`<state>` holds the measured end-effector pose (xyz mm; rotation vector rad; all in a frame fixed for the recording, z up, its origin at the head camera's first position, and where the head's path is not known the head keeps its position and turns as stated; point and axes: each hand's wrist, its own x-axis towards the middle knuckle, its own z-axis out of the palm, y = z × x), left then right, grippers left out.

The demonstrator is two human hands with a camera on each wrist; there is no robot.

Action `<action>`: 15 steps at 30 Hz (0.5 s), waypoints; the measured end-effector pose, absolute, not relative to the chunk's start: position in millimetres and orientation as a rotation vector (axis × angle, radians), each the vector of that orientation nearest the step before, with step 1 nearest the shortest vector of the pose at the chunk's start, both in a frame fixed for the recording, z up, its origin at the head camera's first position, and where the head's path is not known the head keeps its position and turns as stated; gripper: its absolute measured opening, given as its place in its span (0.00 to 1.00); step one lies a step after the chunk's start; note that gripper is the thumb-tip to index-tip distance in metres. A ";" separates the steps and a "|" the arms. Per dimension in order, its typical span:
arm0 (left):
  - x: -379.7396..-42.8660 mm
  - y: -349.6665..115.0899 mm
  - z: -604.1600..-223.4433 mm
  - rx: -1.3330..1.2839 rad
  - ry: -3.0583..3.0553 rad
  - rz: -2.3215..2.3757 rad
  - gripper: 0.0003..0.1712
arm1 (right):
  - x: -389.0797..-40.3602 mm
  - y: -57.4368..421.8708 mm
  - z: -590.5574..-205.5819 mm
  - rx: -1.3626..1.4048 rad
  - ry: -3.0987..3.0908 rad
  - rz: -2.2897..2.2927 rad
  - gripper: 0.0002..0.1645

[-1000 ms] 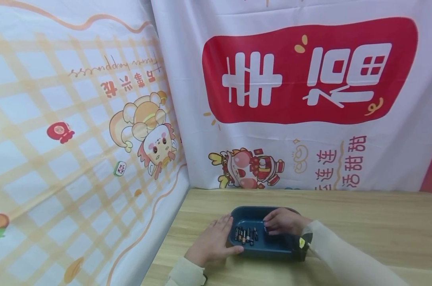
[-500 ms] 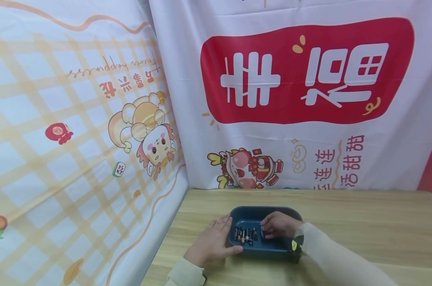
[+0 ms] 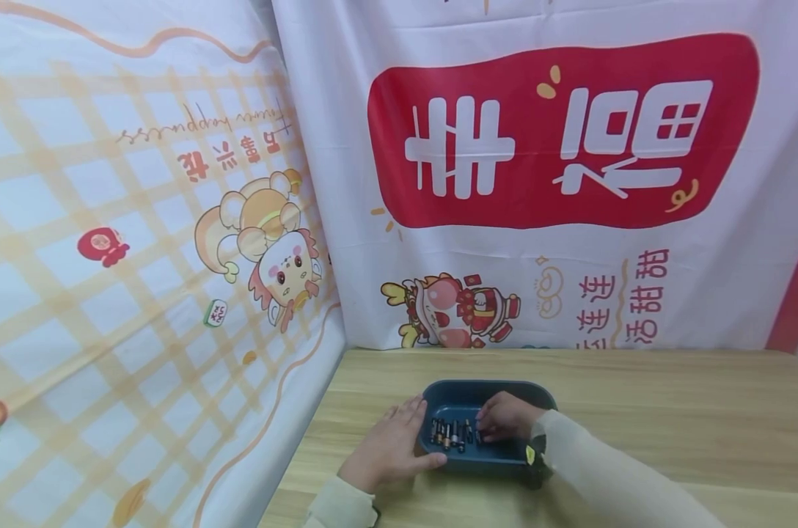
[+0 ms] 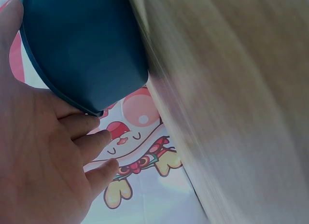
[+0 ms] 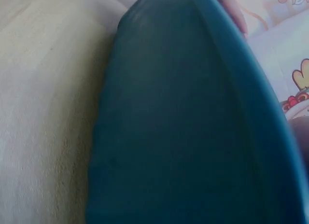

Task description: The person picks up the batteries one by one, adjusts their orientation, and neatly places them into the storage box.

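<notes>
A dark blue plastic bin [image 3: 488, 463] stands on the table. Several small batteries [image 3: 447, 434], black with some copper-coloured ends, lie side by side in its left half. My left hand [image 3: 387, 449] rests against the bin's left end, fingers nearly straight along the rim and thumb at the near side; the left wrist view shows the fingertips touching the rim. Inside the bin, just right of the row, my right hand [image 3: 507, 416] pinches a dark battery [image 3: 478, 436], partly covered by the fingers. In the right wrist view the bin's outer wall [image 5: 169, 113] hides most of that hand.
The wooden table [image 3: 670, 411] extends to the right of the bin and behind it. A printed white cloth [image 3: 557, 293] hangs along the table's back edge. Another checked cloth [image 3: 141, 293] borders the left side.
My right hand has moved left within the bin, bringing the pinched battery close to the row. My left hand stays at the bin's left end. The head view has shifted slightly.
</notes>
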<state>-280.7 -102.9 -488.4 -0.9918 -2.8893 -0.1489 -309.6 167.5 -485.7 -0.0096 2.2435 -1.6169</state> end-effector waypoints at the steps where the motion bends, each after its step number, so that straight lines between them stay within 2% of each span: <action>1: -281.0 -102.9 -488.6 -0.993 -2.890 -0.152 0.60 | -309.3 165.7 -486.1 -0.009 2.250 -1.611 0.10; 15: -283.0 -103.1 -487.7 -0.996 -2.907 -0.190 0.59 | -308.0 153.4 -478.6 0.021 2.408 -1.457 0.04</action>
